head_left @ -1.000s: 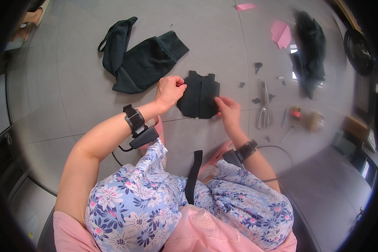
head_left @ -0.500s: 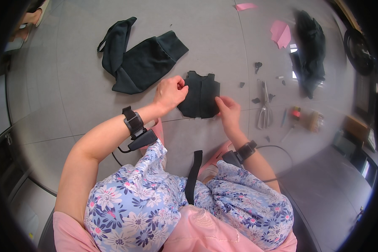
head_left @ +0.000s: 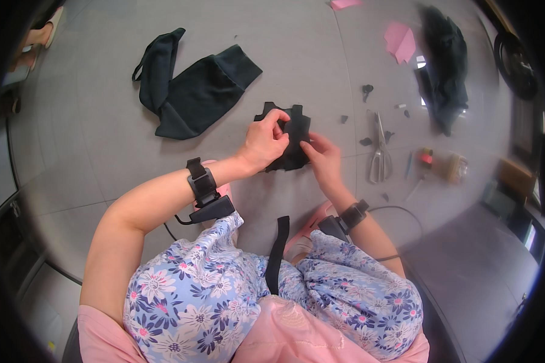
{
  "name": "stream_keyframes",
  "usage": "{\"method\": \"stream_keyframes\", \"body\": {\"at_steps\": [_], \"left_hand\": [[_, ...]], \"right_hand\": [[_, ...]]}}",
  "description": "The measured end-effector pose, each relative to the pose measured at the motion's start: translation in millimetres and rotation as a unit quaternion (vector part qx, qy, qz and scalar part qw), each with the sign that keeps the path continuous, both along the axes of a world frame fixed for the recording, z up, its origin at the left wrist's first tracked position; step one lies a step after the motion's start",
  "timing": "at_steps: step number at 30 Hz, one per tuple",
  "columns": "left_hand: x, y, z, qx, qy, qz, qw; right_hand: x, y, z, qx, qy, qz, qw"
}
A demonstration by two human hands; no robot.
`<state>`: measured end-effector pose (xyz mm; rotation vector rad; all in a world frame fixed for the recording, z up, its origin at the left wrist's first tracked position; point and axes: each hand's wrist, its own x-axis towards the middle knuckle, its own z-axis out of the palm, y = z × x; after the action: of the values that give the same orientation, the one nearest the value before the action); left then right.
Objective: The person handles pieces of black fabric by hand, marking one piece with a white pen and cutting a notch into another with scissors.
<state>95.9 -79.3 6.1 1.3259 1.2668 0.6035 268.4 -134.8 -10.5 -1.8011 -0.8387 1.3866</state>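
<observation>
A small black cloth piece cut like a tiny vest (head_left: 297, 136) lies on the grey floor in front of me. My left hand (head_left: 265, 140) is over its left and middle part, fingers bent in a pinch on the cloth near its centre line. At its right edge, my right hand (head_left: 322, 156) grips the cloth between thumb and fingers. The left half of the piece is partly hidden under my left hand. Farther left lies a dark garment piece with a ribbed cuff, like a cut sleeve (head_left: 203, 97).
Scissors (head_left: 379, 151) lie on the right among black scraps (head_left: 367, 91). Beyond them are a pink scrap (head_left: 399, 42) and a crumpled black garment (head_left: 445, 69). A red-topped small item (head_left: 426, 158) sits farther right. A black strap (head_left: 278, 254) hangs by my lap.
My left hand has moved right, from the cloth's left edge onto its middle. The right hand has shifted slightly left, and the cloth looks narrower and bunched.
</observation>
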Motion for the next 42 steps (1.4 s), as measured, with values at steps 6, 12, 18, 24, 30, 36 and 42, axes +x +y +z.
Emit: {"method": "stream_keyframes", "body": {"at_steps": [6, 12, 18, 24, 30, 36, 42], "left_hand": [[16.7, 0.0, -4.0, -0.019, -0.038, -0.006, 0.999], [26.0, 1.2, -13.6, -0.049, -0.03, -0.005, 0.998], [19.6, 3.6, -8.5, -0.091, -0.081, 0.019, 0.992], [-3.4, 9.0, -14.0, 0.039, 0.013, 0.043, 0.998], [-18.9, 14.7, 14.6, -0.141, 0.029, 0.003, 0.99], [-15.7, 14.5, 43.7, -0.438, -0.32, -0.108, 0.833], [-5.7, 21.0, 67.3, -0.352, -0.367, -0.115, 0.853]], "right_hand": [[1.2, -1.0, -2.2, -0.018, 0.03, 0.004, 0.999], [5.2, -4.0, -3.6, -0.051, 0.023, 0.003, 0.998], [1.9, 3.6, 11.9, -0.073, 0.027, -0.005, 0.997], [-6.7, 8.0, 20.2, -0.024, -0.049, 0.03, 0.998], [-0.2, 9.8, 32.2, 0.018, 0.129, 0.003, 0.992], [10.3, 8.9, 78.8, -0.061, 0.335, -0.007, 0.94], [14.3, 2.8, 91.8, -0.014, 0.297, 0.061, 0.953]]}}
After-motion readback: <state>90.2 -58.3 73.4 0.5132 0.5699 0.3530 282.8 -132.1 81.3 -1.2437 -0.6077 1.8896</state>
